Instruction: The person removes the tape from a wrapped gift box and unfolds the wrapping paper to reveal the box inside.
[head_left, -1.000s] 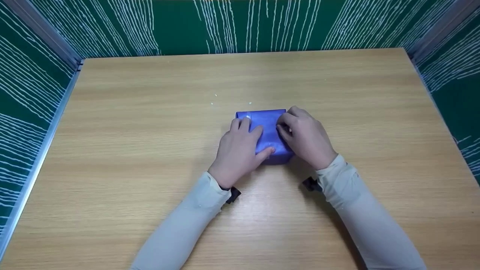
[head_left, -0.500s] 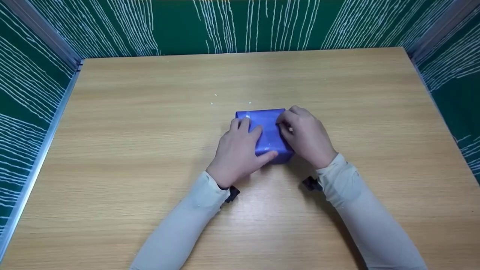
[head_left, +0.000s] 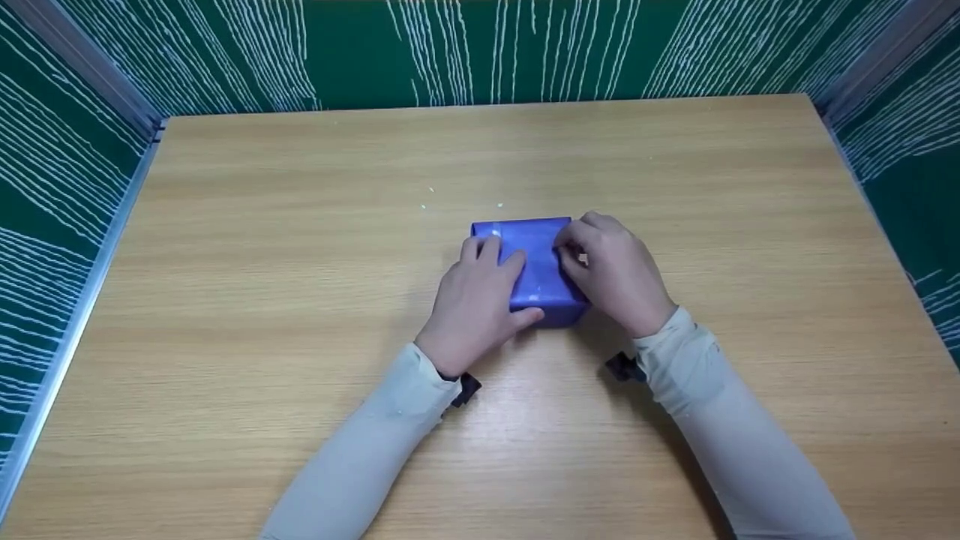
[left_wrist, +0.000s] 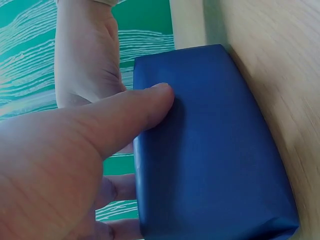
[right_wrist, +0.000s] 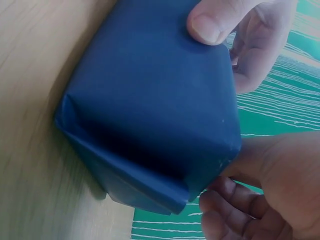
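A box-shaped package in shiny blue wrapping paper [head_left: 536, 270] lies on the table. My left hand [head_left: 476, 300] rests on its left part, with several fingers on top and the thumb against the near side. In the left wrist view the left thumb [left_wrist: 155, 102] presses on that side of the package [left_wrist: 215, 135]. My right hand [head_left: 615, 270] is at the right edge, thumb and forefinger together pinching the paper on top. In the right wrist view the right hand's other fingers [right_wrist: 230, 200] curl beside the package; at its right end a folded paper flap [right_wrist: 145, 185] juts out, loose.
Several tiny white scraps [head_left: 431, 190] lie on the wooden table [head_left: 300, 262] beyond the package. Green panels with white streaks [head_left: 360, 60] border the table at the back and sides.
My left thumb has slid off the top edge down onto the near side of the package. The right hand and the package have hardly moved.
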